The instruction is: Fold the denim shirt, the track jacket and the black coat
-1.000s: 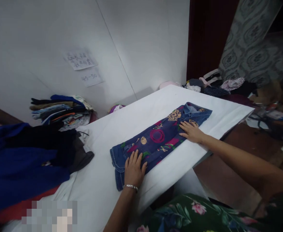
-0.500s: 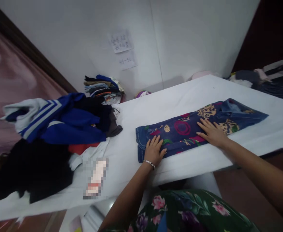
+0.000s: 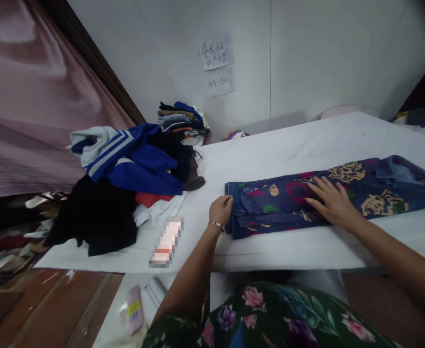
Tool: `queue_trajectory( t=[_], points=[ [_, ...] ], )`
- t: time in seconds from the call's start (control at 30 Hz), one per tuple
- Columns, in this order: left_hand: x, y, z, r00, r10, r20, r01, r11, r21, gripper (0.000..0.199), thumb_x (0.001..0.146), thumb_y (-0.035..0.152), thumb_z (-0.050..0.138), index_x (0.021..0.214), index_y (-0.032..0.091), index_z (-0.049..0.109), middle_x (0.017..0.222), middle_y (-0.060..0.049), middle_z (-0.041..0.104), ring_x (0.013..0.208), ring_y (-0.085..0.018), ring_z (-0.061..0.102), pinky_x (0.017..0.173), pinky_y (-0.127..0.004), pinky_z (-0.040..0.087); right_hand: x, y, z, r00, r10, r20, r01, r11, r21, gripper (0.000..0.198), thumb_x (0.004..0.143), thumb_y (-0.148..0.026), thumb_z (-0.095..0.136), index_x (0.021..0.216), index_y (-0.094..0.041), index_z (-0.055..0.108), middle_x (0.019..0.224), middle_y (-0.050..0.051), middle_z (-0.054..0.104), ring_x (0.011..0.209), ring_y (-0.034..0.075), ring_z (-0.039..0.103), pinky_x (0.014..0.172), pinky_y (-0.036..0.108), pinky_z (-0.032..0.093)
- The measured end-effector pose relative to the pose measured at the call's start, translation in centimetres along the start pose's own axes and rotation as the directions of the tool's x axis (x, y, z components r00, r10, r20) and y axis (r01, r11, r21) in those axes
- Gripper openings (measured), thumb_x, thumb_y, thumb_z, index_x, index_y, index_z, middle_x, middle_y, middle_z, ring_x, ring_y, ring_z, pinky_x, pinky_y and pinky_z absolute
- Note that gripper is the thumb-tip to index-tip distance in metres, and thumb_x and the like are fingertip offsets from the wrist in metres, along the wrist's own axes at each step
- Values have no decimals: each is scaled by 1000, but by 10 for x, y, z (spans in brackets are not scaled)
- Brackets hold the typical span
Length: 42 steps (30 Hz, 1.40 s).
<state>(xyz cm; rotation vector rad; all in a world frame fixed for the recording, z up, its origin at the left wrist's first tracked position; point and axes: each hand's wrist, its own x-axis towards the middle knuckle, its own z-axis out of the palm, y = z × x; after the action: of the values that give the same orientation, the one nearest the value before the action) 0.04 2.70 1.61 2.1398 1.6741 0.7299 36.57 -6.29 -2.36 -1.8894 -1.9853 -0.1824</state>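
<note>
A dark blue denim jacket (image 3: 292, 208) with tan, green and magenta patterns lies folded into a long strip on the white-covered table. Its collar end points right. My left hand (image 3: 221, 212), with a bracelet at the wrist, is closed at the jacket's left end, fingers curled on the hem edge. Part of those fingers is hidden. Flat on the jacket's middle rests my right hand (image 3: 333, 202), fingers spread and palm down.
A heap of clothes with a blue-and-white striped garment (image 3: 136, 162) and a black garment (image 3: 99, 215) lies left. Behind it stands a stack of folded clothes (image 3: 183, 121). A blurred-out object (image 3: 167, 244) lies near the front edge of the white table (image 3: 270, 256).
My left hand has gone from lying flat on the jacket to closing on its left end. My right hand still lies on the fabric. The view has turned left.
</note>
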Motion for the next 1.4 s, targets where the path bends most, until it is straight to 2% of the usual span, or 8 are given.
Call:
queue_trajectory(
  t=[0.17,0.37,0.6,0.8,0.9,1.03,1.2,1.4],
  points=[
    [43,31,21,992,29,120,-40,995,93,27,89,29,49,107,23,68,113,-1,67,106,-16,58,93,-27,42,33,-70,9,986,-163,26,160,984,83,57,91,-55,31,144,-34,31,152,4,27,140,29,21,110,55,19],
    [72,38,46,950,-10,311,-55,978,201,26,82,35,57,100,21,70,111,-7,68,105,-22,58,88,-30,43,33,-88,46,964,-207,167,198,978,67,63,90,-61,29,144,-30,31,149,10,34,137,31,26,107,59,20],
    [74,33,50,953,-128,276,68,974,216,25,84,40,53,85,21,69,99,-8,70,95,-23,63,80,-32,45,29,-85,46,964,-213,161,205,977,61,63,90,-62,29,146,-33,26,150,8,32,137,29,27,108,57,21],
    [63,29,51,970,-131,205,94,978,184,22,85,32,51,96,21,67,107,-7,67,100,-21,60,84,-30,44,29,-86,45,963,-201,180,196,980,42,61,91,-60,28,144,-30,32,149,8,33,137,29,28,108,56,22],
    [50,15,39,986,-152,71,139,976,166,28,85,28,49,108,20,63,116,-8,62,109,-20,55,91,-29,41,28,-83,48,963,-210,168,207,978,35,61,91,-59,27,143,-28,34,149,8,33,137,29,28,108,56,22],
    [27,-5,23,959,-277,-61,279,960,32,50,83,38,54,127,13,52,126,-14,56,118,-23,51,99,-31,38,31,-80,48,967,-195,166,189,981,51,61,91,-59,26,141,-27,37,148,9,36,135,30,30,105,59,23],
    [17,-9,20,896,-430,110,444,866,-231,78,76,47,64,138,8,38,130,-18,54,119,-26,52,98,-33,40,42,-100,46,975,-215,55,213,976,46,64,90,-59,26,140,-22,39,149,12,32,137,31,25,107,59,19],
    [28,-8,34,822,-448,351,567,589,-576,58,67,49,72,111,12,64,104,-13,70,98,-26,65,84,-36,51,36,-121,71,942,-333,50,333,943,11,66,90,-57,24,137,-14,43,144,16,40,136,30,28,107,54,22]
  ],
)
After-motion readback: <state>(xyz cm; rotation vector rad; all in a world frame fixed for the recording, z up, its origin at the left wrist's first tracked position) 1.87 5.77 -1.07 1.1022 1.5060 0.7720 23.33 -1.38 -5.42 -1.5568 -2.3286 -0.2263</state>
